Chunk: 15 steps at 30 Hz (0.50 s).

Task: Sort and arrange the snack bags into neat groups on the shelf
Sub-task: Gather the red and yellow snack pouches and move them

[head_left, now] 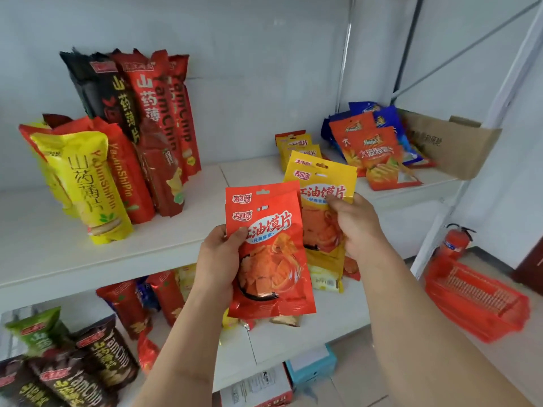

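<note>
Snack bags in two colours are held in front of the white shelf [117,259], above its front edge. The left hand [219,259] grips red bags [270,259], at least two stacked one behind the other; the thumb lies across the front face at the left edge, the fingers are hidden behind. The right hand [357,227] holds yellow bags [323,183], again at least two overlapped, with the fingers curled over the front and the thumb out of sight. The red stack partly covers the lower left of the yellow stack; whether the two touch cannot be told.

On the shelf, at left, tall chip bags [141,127] stand upright in a tight group: black and dark red ones at the back, leaning slightly left, and a yellow one with red ones in front. At centre rear, small yellow packs [296,143] stand just behind the held yellow bags. At right, orange bags [376,151] lean against blue bags [390,118], beside a cardboard box [452,142] at the shelf end.

On the lower shelf [308,324], mixed bags lie unsorted; dark brown and green ones [88,362] crowd the lower left. On the floor at right stand a red basket [476,301] and a fire extinguisher [454,240].
</note>
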Tool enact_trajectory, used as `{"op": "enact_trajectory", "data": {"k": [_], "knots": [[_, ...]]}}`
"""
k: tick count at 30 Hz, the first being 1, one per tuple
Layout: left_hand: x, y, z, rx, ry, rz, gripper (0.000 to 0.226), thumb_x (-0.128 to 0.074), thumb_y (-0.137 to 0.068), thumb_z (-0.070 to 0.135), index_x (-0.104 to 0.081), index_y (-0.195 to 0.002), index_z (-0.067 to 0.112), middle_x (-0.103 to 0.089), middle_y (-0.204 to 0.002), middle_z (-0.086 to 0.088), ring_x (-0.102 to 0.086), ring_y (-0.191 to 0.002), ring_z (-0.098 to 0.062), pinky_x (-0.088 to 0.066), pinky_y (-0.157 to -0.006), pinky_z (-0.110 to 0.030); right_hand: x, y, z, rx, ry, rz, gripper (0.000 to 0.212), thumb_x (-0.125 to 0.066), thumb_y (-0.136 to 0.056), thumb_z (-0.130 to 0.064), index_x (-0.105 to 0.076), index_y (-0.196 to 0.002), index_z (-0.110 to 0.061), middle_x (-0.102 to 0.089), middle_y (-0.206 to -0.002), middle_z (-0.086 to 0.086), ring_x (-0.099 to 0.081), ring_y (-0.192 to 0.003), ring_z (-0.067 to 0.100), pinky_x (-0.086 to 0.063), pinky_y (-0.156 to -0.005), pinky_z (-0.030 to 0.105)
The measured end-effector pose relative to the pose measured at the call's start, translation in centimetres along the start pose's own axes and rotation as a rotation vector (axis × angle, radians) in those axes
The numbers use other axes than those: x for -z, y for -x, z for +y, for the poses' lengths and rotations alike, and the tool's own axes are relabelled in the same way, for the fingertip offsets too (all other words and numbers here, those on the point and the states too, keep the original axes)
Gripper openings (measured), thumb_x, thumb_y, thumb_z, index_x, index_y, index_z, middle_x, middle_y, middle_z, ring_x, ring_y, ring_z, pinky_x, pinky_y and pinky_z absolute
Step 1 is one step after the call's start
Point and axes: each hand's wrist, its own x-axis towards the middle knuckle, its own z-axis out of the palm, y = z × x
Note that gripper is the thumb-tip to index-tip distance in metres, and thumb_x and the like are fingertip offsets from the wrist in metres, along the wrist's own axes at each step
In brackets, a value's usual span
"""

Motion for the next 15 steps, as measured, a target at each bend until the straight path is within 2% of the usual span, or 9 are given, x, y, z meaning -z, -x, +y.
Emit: {"op": "enact_trajectory", "data": {"k": [3,9,15], "knots": [[-3.1,-2.4,0.3,0.004,0.017,0.011,0.011,-0.065,-0.097,0.023,-0.069,-0.105,0.017,-0.079,-0.095,0.000,-0.077,-0.086,-0.021,-0.061,-0.079,-0.042,1.2,-3.4,-0.4,0.008,0.007,-0.012,0.006,-0.067,-0.092,-0.027,-0.071,-0.091,-0.022,-0.075,-0.098,-0.001,-0.072,-0.090,0.023,-0.058,-0.085,0.049],[-8.7,-9.8,0.3,-0.021,0.034,0.012,0.011,-0.066,-0.095,0.022,-0.069,-0.104,0.015,-0.079,-0.096,-0.003,-0.076,-0.091,-0.026,-0.060,-0.088,-0.052,1.6,-11.9,-1.2,0.020,-0.019,-0.014,0.006,-0.067,-0.092,-0.026,-0.071,-0.094,-0.022,-0.075,-0.099,0.000,-0.072,-0.091,0.023,-0.059,-0.084,0.048],[-13.8,-20.0,0.7,-0.044,0.011,0.013,0.010,-0.066,-0.095,0.028,-0.070,-0.103,0.021,-0.079,-0.097,0.002,-0.076,-0.091,-0.024,-0.059,-0.090,-0.051,-0.1,-21.9,-2.3,0.026,0.032,-0.039,0.003,-0.067,-0.093,-0.026,-0.069,-0.094,-0.024,-0.075,-0.102,0.000,-0.072,-0.092,0.022,-0.058,-0.085,0.046]]}}
